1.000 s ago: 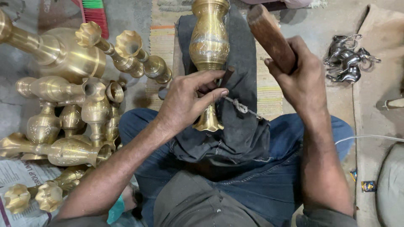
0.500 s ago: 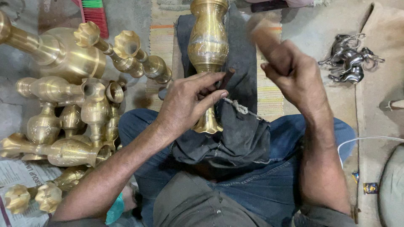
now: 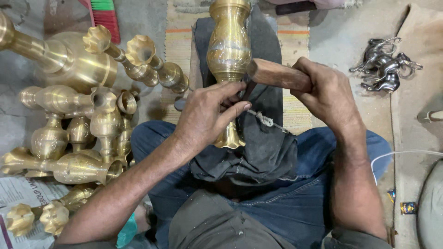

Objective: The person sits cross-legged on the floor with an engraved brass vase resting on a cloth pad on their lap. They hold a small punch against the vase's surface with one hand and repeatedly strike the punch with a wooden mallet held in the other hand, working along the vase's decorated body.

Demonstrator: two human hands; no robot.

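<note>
A tall engraved brass vase lies lengthwise on a dark cloth over my lap, foot toward me. My left hand rests on its lower stem, fingers pinched around a thin dark tool whose tip touches the brass; most of that tool is hidden. My right hand grips a wooden mallet, held level with its head down against the tool beside the vase body. A knotted string runs across the cloth between my hands.
Several brass vases and stems are piled on the floor at my left, some on newspaper. A striped mat lies under the cloth. Shiny metal horse figures sit at the right. A red and green brush lies at the top left.
My right hand has swung the mallet down from a raised, upright angle to level against the tool. My left hand and the vase have stayed in place.
</note>
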